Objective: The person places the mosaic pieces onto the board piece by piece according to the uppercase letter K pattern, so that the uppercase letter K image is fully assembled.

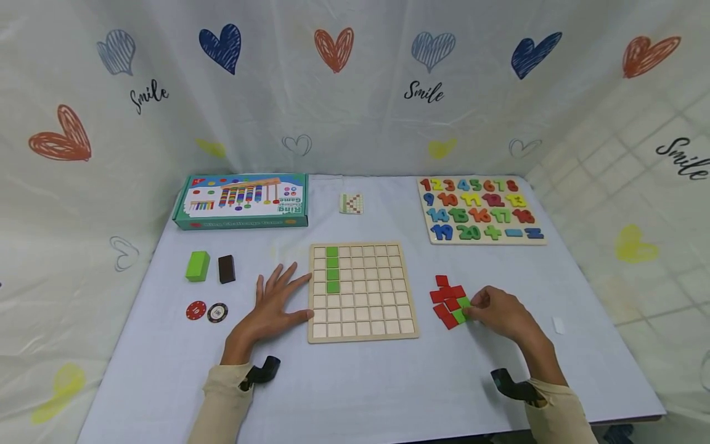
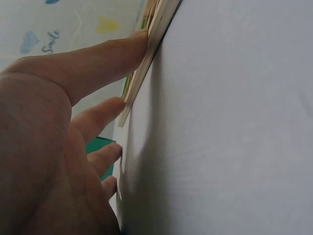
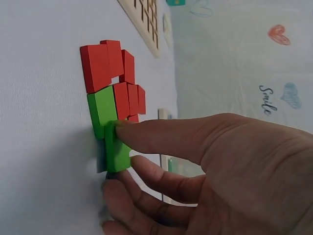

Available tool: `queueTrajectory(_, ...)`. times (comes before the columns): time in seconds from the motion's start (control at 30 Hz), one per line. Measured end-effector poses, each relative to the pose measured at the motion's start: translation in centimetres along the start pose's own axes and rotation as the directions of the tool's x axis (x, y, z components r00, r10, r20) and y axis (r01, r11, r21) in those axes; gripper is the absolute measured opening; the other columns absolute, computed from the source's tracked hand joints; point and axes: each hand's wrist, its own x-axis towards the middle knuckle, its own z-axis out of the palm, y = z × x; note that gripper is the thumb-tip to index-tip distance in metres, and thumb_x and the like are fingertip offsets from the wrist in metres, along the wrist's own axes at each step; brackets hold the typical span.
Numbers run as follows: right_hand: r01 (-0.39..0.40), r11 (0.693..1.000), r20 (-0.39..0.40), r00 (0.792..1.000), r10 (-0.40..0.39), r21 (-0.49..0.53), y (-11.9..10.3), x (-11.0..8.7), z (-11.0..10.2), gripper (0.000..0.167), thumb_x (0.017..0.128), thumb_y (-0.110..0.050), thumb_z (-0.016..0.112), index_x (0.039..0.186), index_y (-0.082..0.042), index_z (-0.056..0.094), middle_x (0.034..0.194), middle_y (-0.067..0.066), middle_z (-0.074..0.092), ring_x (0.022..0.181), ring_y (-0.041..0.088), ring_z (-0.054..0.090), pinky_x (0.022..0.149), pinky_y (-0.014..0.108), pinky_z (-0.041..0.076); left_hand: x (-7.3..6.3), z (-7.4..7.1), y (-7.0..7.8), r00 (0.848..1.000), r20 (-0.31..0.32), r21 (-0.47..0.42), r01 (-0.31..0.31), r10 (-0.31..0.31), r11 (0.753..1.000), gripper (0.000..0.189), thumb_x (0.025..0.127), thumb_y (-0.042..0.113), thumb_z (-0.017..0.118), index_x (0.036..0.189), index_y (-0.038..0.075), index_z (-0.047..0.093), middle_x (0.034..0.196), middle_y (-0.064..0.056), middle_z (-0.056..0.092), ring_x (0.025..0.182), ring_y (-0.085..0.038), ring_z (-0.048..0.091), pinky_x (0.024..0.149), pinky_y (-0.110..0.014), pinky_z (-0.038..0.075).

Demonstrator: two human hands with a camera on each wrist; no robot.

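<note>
A square wooden grid board [image 1: 363, 338] lies in the middle of the table, with several green tiles [image 1: 332, 274] in a column near its upper left. My left hand [image 1: 270, 308] is spread beside it, thumb and index fingertip against the board's left edge; the left wrist view shows those fingertips at the wooden side [image 2: 142, 73]. Right of the board, several red tiles [image 3: 96, 67] lie in a loose cluster with another green tile [image 3: 101, 111]. At the cluster's near right side my right hand [image 1: 501, 311] pinches a green tile [image 3: 119, 156] between thumb and fingers.
Behind the board stand a green game box [image 1: 238, 203], a small pattern card [image 1: 352, 204] and a number puzzle board [image 1: 482, 242]. To the left lie a green block [image 1: 197, 266], a black block [image 1: 226, 269], a red chip [image 1: 196, 310] and a black-and-white chip [image 1: 217, 312].
</note>
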Motion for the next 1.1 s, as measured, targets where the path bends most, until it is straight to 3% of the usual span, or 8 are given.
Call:
queueTrajectory(0.17, 0.037, 0.999, -0.002, 0.999, -0.037, 0.022, -0.1, -0.2, -0.5, 0.044, 0.092, -0.023, 0.080, 0.118, 0.003, 0.058, 0.108, 0.022, 0.063, 0.099, 0.034, 0.059, 0.073, 0.038, 0.058, 0.0, 0.0, 0.0, 1.000, 0.003, -0.002, -0.003, 0.003, 1.000, 0.082, 0.090, 0.038, 0.083, 0.162, 0.022, 0.047, 0.178, -0.013, 0.018, 0.164, -0.040, -0.003, 0.123, -0.069, -0.018)
queueTrajectory(0.3, 0.121, 0.992, -0.020, 0.992, -0.121, 0.025, -0.8, -0.2, -1.4, 0.036, 0.094, -0.019, 0.078, 0.116, 0.003, 0.060, 0.106, 0.020, 0.064, 0.097, 0.032, 0.059, 0.072, 0.036, 0.056, 0.1, -0.1, -0.1, 1.000, 0.005, 0.000, -0.005, 0.005, 1.000, 0.083, 0.090, 0.040, 0.082, 0.163, 0.022, 0.045, 0.178, -0.012, 0.017, 0.164, -0.040, -0.003, 0.123, -0.069, -0.017)
queueTrajectory(0.53, 0.325, 0.945, -0.033, 0.945, -0.324, 0.027, -6.0, 0.7, -0.8, 0.024, 0.098, -0.015, 0.075, 0.116, -0.002, 0.064, 0.106, 0.013, 0.070, 0.098, 0.027, 0.064, 0.075, 0.034, 0.060, 0.0, -0.3, -0.2, 1.000, 0.016, -0.005, -0.006, 0.006, 1.000, 0.084, 0.091, 0.041, 0.082, 0.163, 0.022, 0.044, 0.178, -0.012, 0.016, 0.164, -0.040, -0.004, 0.123, -0.068, -0.018)
queueTrajectory(0.67, 0.462, 0.886, -0.006, 0.887, -0.462, 0.041, -10.5, 1.0, 1.2, 0.016, 0.098, -0.010, 0.075, 0.112, -0.005, 0.070, 0.102, 0.007, 0.072, 0.093, 0.022, 0.063, 0.077, 0.034, 0.058, -0.1, -0.3, -0.2, 1.000, 0.016, 0.001, 0.002, -0.002, 1.000, 0.083, 0.090, 0.039, 0.082, 0.163, 0.022, 0.045, 0.178, -0.013, 0.017, 0.164, -0.041, -0.003, 0.123, -0.069, -0.017)
queueTrajectory(0.8, 0.596, 0.800, 0.031, 0.800, -0.599, 0.066, -14.8, 1.0, 4.4, 0.016, 0.098, -0.008, 0.074, 0.114, -0.005, 0.076, 0.104, 0.002, 0.074, 0.093, 0.018, 0.063, 0.082, 0.034, 0.056, -0.1, -0.4, -0.1, 1.000, 0.011, 0.005, 0.000, 0.000, 1.000, 0.083, 0.090, 0.039, 0.083, 0.163, 0.022, 0.046, 0.178, -0.013, 0.018, 0.164, -0.041, -0.003, 0.123, -0.069, -0.017)
queueTrajectory(0.93, 0.676, 0.730, 0.035, 0.731, -0.682, 0.099, -17.9, 1.4, 8.0, 0.019, 0.098, -0.007, 0.075, 0.116, -0.005, 0.079, 0.106, 0.001, 0.076, 0.092, 0.013, 0.064, 0.083, 0.030, 0.058, -0.1, -0.4, -0.1, 1.000, 0.012, 0.011, -0.013, 0.013, 1.000, 0.083, 0.090, 0.040, 0.082, 0.163, 0.023, 0.046, 0.178, -0.013, 0.018, 0.164, -0.041, -0.002, 0.123, -0.070, -0.017)
queueTrajectory(1.03, 0.709, 0.696, 0.035, 0.697, -0.716, 0.112, -19.2, 2.0, 10.1, 0.017, 0.098, -0.006, 0.074, 0.114, -0.006, 0.078, 0.104, 0.000, 0.076, 0.090, 0.010, 0.065, 0.081, 0.028, 0.057, 0.0, -0.3, -0.1, 1.000, 0.014, 0.017, -0.016, 0.016, 1.000, 0.082, 0.091, 0.041, 0.082, 0.163, 0.023, 0.046, 0.178, -0.013, 0.018, 0.164, -0.041, -0.002, 0.123, -0.069, -0.016)
queueTrajectory(1.1, 0.713, 0.692, 0.042, 0.692, -0.720, 0.118, -19.5, 2.4, 11.1, 0.015, 0.099, -0.005, 0.072, 0.113, -0.007, 0.077, 0.101, -0.001, 0.075, 0.088, 0.008, 0.065, 0.080, 0.027, 0.056, 0.0, -0.3, 0.0, 1.000, 0.012, 0.017, -0.020, 0.020, 1.000, 0.082, 0.091, 0.042, 0.081, 0.163, 0.022, 0.046, 0.178, -0.014, 0.018, 0.164, -0.041, -0.002, 0.123, -0.070, -0.016)
